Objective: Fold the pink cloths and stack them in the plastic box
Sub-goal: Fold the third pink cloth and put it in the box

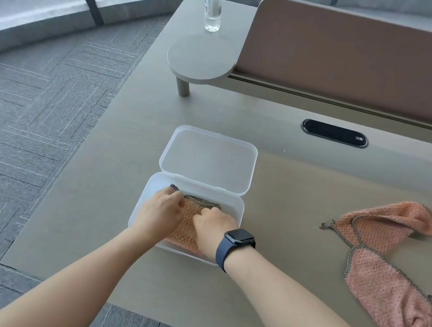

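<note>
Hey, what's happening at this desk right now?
A person is packing pink cloths into a clear plastic box with its lid flipped open. Both hands, left hand and right hand, press a folded cloth down inside it. Two more cloths lie crumpled and unfolded on the desk to the right. A water bottle stands at the far edge.
</note>
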Demonstrator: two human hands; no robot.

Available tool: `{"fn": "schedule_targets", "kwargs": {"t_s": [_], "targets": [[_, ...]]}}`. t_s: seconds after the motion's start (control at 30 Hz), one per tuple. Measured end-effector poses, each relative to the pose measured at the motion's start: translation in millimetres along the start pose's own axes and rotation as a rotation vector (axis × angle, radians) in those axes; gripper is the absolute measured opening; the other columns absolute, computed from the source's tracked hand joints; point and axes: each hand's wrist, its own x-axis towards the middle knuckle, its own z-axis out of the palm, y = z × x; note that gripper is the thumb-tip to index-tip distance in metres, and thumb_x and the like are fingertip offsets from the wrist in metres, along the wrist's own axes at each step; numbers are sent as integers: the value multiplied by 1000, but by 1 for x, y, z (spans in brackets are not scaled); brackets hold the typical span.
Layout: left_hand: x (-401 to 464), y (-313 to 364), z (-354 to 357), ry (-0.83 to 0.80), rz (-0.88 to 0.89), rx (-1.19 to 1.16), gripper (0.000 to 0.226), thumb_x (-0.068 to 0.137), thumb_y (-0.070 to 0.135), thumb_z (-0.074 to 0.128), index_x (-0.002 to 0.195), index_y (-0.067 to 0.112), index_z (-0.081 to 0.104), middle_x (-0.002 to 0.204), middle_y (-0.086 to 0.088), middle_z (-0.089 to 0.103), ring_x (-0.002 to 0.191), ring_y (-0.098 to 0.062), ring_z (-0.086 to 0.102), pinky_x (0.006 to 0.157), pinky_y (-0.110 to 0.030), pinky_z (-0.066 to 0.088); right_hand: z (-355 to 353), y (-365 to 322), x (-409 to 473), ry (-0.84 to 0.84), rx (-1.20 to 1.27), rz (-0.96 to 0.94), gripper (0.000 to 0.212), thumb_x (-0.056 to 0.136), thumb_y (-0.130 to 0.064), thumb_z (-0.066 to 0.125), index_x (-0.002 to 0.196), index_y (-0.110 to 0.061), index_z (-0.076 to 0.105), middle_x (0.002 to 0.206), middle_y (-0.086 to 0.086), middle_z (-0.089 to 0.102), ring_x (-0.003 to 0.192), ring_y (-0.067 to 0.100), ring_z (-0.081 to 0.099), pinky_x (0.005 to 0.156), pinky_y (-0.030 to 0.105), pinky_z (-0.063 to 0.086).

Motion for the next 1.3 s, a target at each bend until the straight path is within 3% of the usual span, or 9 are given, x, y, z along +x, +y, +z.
{"fn": "schedule_targets", "kwargs": {"t_s": [0.17,0.43,0.53,0.67,0.83,1.07,1.13,1.2,1.3], "targets": [[0,-10,4,-250,140,105,32,80,28,61,112,30,61,113,6,53,109,-19,44,82,-29,43,10,8,-1,-15,-51,32,27,80,-7,55,107,-12,57,109,10,51,102,29,51,82,38,43],[1,-13,3,-311,166,124,46,78,25,65,122,34,56,124,7,49,114,-19,43,87,-30,44,14,10,-4,-51,-39,18,28,81,-7,53,108,-14,52,109,10,47,95,31,50,77,37,41],[0,0,-4,-233,125,47,38,80,29,65,117,32,60,114,7,54,110,-17,49,86,-33,47,6,15,-12,75,49,13,20,83,-7,52,103,-11,55,105,10,51,97,30,49,76,36,41],[-4,37,-11,-39,198,-100,13,83,21,65,95,22,69,91,7,61,86,-18,61,72,-34,50,-18,36,-35,384,251,20,8,86,-12,52,86,-8,59,90,9,58,90,28,52,63,33,40],[-8,122,0,-25,346,-214,13,86,15,60,93,23,69,89,8,61,73,-14,61,69,-31,49,-34,103,-86,568,314,233,10,87,-18,53,84,-13,61,81,4,61,80,26,54,54,33,41],[-8,230,60,-221,452,-190,16,86,21,56,95,29,67,89,15,57,74,-9,56,73,-30,50,5,204,-183,565,386,570,7,87,-16,54,85,-16,61,84,4,64,78,30,58,61,40,49],[-8,252,78,-289,457,-181,17,86,23,54,97,30,66,90,15,56,77,-10,58,74,-29,50,25,227,-212,553,389,690,5,87,-20,54,86,-21,58,85,0,66,75,28,60,57,34,47],[-9,275,96,-338,463,-166,18,86,25,54,99,29,66,94,14,58,83,-13,60,73,-27,47,46,250,-239,508,379,824,6,87,-25,52,91,-25,57,86,-2,67,73,26,61,55,29,43],[-8,297,116,-370,451,-151,19,88,28,54,103,27,65,100,11,62,89,-15,60,73,-26,44,69,275,-264,433,397,962,15,88,-29,51,102,-29,55,93,-1,69,78,27,63,64,34,52]]}}
